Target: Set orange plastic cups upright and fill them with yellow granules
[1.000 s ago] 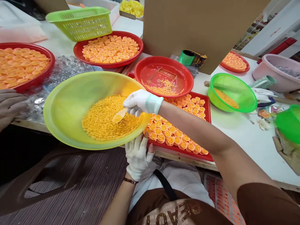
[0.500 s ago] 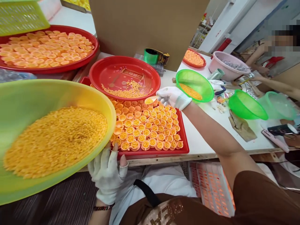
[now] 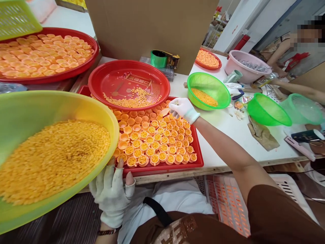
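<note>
My right hand (image 3: 183,109), in a white glove, pinches a small pale spoon (image 3: 164,112) over the far part of a red tray (image 3: 200,159). Small orange cups (image 3: 154,159) fill that tray in rows. Those on the right and near side hold yellow pieces, while several at the far left look unfilled. At the tray's near left corner is my left hand (image 3: 111,195), in a glove with bare fingertips showing. Its fingers are spread, and they lie close to the rim of a big yellow-green bowl (image 3: 114,135); whether they touch it I cannot tell.
A round red tray (image 3: 99,73) with loose yellow bits overlaps the cup tray's far side. More orange cups fill a red basin (image 3: 95,56) at left. A green bowl (image 3: 225,96), pink tub (image 3: 232,64) and cardboard sheet (image 3: 152,27) stand behind. Another person (image 3: 281,54) works at right.
The spoon has shifted slightly and now looks pale, where yellow showed in it before. My left hand stays beside the bowl. The whole view has turned slightly.
</note>
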Motion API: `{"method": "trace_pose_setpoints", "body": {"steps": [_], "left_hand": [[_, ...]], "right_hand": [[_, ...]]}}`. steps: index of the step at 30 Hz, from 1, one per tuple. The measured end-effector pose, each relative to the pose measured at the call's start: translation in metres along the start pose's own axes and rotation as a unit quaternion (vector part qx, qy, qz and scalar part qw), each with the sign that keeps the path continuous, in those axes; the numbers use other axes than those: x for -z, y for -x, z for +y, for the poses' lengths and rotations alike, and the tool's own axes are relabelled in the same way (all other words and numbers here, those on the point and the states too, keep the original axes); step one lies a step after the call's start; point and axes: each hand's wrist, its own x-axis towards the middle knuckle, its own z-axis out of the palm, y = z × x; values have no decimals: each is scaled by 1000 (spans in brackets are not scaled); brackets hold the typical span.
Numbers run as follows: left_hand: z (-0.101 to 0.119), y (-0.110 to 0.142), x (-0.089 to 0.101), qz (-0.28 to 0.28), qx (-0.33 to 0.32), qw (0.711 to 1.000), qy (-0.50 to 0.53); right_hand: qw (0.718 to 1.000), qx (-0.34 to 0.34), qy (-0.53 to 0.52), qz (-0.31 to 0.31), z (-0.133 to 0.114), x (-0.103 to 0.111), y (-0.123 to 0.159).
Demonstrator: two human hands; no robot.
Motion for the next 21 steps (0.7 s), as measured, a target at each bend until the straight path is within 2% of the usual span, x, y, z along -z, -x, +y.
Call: {"method": "trace_pose_setpoints", "body": {"steps": [3,5,7,9,12,14,17,19,21], "left_hand": [[1,0,0,0,1,1000,-1],[1,1,1,1,5,1000,-2],[2,2,1,3,8,1000,-3],[3,2,1,4,9,1000,-8],[4,1,0,2,7,1000,-12],[5,1,0,3,7,1000,-12],[6,1,3,0,13,1000,-17],[8,1,6,-5,16,1000,-19],[10,1,10,-13,19,1000,-20]], "right_hand": [[994,-57,-89,-13,-7,-5,-1],[993,-48,-103,-35,-10,-16,1],[996,-5,-63,-60,-13,-29,6],[993,78,24,-86,-16,-42,13],[952,252,132,-114,-29,-50,26],[931,324,129,-104,-47,-52,37],[933,332,81,-112,-84,-68,52],[929,323,80,-162,-108,-94,59],[910,330,120,-220,-123,-130,63]]}}
